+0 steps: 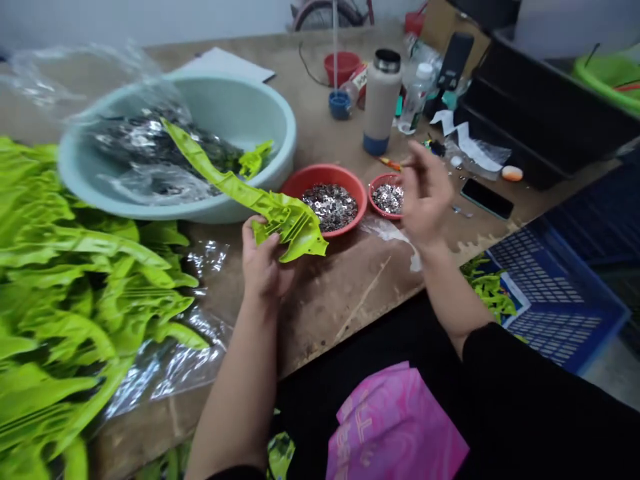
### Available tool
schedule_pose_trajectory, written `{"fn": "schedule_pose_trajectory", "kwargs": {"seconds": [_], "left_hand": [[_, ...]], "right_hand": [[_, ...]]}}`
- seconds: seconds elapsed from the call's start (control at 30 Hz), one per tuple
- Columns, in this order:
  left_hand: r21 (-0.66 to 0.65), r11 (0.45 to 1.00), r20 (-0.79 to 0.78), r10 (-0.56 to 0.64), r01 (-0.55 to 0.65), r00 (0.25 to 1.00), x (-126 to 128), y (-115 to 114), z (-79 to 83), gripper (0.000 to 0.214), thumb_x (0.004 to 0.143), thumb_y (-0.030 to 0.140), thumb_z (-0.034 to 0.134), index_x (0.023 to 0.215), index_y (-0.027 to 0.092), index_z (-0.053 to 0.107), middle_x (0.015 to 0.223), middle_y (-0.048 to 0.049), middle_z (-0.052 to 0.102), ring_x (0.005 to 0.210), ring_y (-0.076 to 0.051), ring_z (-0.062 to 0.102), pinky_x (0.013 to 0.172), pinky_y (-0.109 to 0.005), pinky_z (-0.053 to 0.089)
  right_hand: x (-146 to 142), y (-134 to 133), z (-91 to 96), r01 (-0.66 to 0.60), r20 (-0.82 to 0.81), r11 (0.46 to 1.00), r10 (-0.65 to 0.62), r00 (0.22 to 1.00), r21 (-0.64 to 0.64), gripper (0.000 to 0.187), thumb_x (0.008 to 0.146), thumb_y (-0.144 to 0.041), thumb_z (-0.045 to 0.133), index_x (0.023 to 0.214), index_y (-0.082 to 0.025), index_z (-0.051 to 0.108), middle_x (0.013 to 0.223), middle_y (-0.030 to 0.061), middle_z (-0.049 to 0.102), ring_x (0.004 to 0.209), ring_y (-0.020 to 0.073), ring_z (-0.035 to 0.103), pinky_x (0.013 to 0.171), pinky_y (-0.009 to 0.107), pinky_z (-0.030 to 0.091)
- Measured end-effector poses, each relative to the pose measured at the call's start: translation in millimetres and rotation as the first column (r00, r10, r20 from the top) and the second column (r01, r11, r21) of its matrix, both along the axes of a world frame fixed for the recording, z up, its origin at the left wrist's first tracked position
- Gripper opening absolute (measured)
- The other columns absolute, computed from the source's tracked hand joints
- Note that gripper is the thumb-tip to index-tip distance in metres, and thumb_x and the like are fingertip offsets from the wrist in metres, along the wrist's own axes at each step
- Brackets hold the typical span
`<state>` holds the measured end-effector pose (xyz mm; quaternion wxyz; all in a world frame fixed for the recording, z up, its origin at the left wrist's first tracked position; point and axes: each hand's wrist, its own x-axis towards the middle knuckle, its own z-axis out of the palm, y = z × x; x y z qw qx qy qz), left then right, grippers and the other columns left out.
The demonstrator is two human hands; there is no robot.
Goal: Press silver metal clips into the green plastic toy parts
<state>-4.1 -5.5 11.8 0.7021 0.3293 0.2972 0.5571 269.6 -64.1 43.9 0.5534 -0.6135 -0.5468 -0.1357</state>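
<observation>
My left hand (265,263) is closed around the broad end of a bright green moulded plastic part (295,227). The part's long curved arm points up and left, over the rim of the pale blue basin (280,133). My right hand (427,193) is raised at the right edge of the small red bowl (386,212). Its fingers are bent together and slightly blurred; anything between them is too small to make out. Small shiny metal clips (387,199) fill that bowl, and a larger red bowl (325,170) beside it holds more.
Many green plastic parts (75,300) are heaped on the left. A tumbler (383,100), a clear bottle (414,100) and a phone (487,198) stand or lie behind and right of my right hand. A blue crate (560,300) sits below the table's right edge.
</observation>
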Motion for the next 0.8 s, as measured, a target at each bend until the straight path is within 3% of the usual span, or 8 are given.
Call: {"fn": "schedule_pose_trajectory", "kwargs": {"seconds": [0.07, 0.13, 0.23, 0.4, 0.57, 0.67, 0.73, 0.8], "left_hand": [[-0.024, 1.000, 0.010, 0.007, -0.007, 1.000, -0.5, 1.4, 2.0, 0.051, 0.061, 0.027, 0.093, 0.098, 0.029, 0.058, 0.097, 0.0042, 0.075, 0.077, -0.015, 0.072, 0.067, -0.027, 0.065], [-0.025, 0.999, 0.014, 0.036, -0.036, 0.999, 0.7, 1.7, 2.3, 0.054, 0.058, 0.028, 0.092, 0.099, 0.028, 0.057, 0.095, 0.0038, 0.074, 0.076, -0.015, 0.072, 0.065, -0.026, 0.064], [0.025, 0.992, 0.028, 0.123, -0.124, 0.992, 7.0, 0.8, -0.8, 0.056, 0.060, 0.027, 0.090, 0.102, 0.027, 0.053, 0.092, 0.0056, 0.071, 0.075, -0.013, 0.070, 0.070, -0.025, 0.063], [0.103, 0.989, 0.005, 0.107, -0.107, 0.994, 13.9, 2.9, -8.0, 0.063, 0.056, 0.039, 0.096, 0.100, 0.028, 0.052, 0.090, 0.0025, 0.069, 0.081, -0.018, 0.071, 0.071, -0.029, 0.061], [0.292, 0.924, -0.070, -0.238, 0.248, 0.969, -5.2, 12.3, -11.1, 0.051, 0.066, 0.033, 0.096, 0.096, 0.032, 0.056, 0.102, 0.0036, 0.071, 0.084, -0.018, 0.061, 0.073, -0.035, 0.063], [0.238, 0.899, -0.080, -0.358, 0.367, 0.930, -13.8, 10.5, -4.4, 0.027, 0.093, 0.006, 0.065, 0.102, 0.029, 0.054, 0.107, 0.0057, 0.072, 0.093, -0.015, 0.057, 0.107, -0.050, 0.064], [0.154, 0.919, -0.082, -0.354, 0.363, 0.932, -13.7, 5.9, 1.6, 0.035, 0.098, -0.006, 0.041, 0.100, 0.027, 0.052, 0.102, 0.0044, 0.072, 0.100, -0.015, 0.057, 0.126, -0.064, 0.050], [0.119, 0.924, -0.087, -0.354, 0.362, 0.931, -10.9, 2.7, 4.8, 0.041, 0.099, -0.009, 0.032, 0.098, 0.028, 0.051, 0.097, 0.0049, 0.072, 0.113, -0.017, 0.057, 0.134, -0.068, 0.042]], "right_hand": [[53.6, -31.2, -6.9, 0.241, 0.049, 0.946, -0.237, 0.970, -0.216, 0.046, 0.107, -0.025, 0.036, 0.144, -0.018, 0.063, 0.134, 0.0136, 0.071, 0.124, 0.0252, 0.067, 0.114, 0.049, 0.055], [94.7, -59.1, -21.0, 0.393, 0.185, 0.721, -0.353, 0.917, -0.571, 0.053, 0.098, -0.019, 0.044, 0.148, -0.012, 0.063, 0.148, 0.0174, 0.066, 0.138, 0.0299, 0.059, 0.125, 0.052, 0.043], [117.8, -85.8, -43.6, 0.420, 0.209, 0.607, -0.389, 0.897, -0.674, 0.051, 0.093, -0.019, 0.050, 0.137, -0.006, 0.071, 0.150, 0.0252, 0.064, 0.135, 0.0387, 0.056, 0.121, 0.061, 0.040], [106.7, -97.0, -55.0, 0.443, 0.246, 0.527, -0.402, 0.882, -0.726, 0.047, 0.100, -0.022, 0.047, 0.136, -0.009, 0.075, 0.144, 0.0254, 0.067, 0.136, 0.0420, 0.049, 0.116, 0.062, 0.039], [125.2, -80.3, -62.5, 0.500, 0.314, 0.437, -0.430, 0.846, -0.748, 0.039, 0.103, -0.017, 0.053, 0.137, -0.013, 0.072, 0.149, 0.0241, 0.061, 0.141, 0.0343, 0.047, 0.117, 0.054, 0.033], [137.3, -69.2, -74.0, 0.533, 0.328, 0.415, -0.470, 0.819, -0.737, 0.030, 0.102, -0.017, 0.061, 0.129, -0.012, 0.073, 0.147, 0.0249, 0.061, 0.140, 0.0331, 0.049, 0.111, 0.055, 0.034], [141.1, -66.3, -79.5, 0.542, 0.326, 0.435, -0.477, 0.816, -0.719, 0.023, 0.100, -0.017, 0.063, 0.121, -0.012, 0.073, 0.144, 0.0268, 0.062, 0.137, 0.0325, 0.051, 0.108, 0.056, 0.034], [145.3, -66.2, -84.6, 0.552, 0.315, 0.482, -0.489, 0.814, -0.680, 0.015, 0.097, -0.012, 0.067, 0.111, -0.013, 0.072, 0.139, 0.0287, 0.063, 0.133, 0.0308, 0.053, 0.106, 0.056, 0.034]]}}
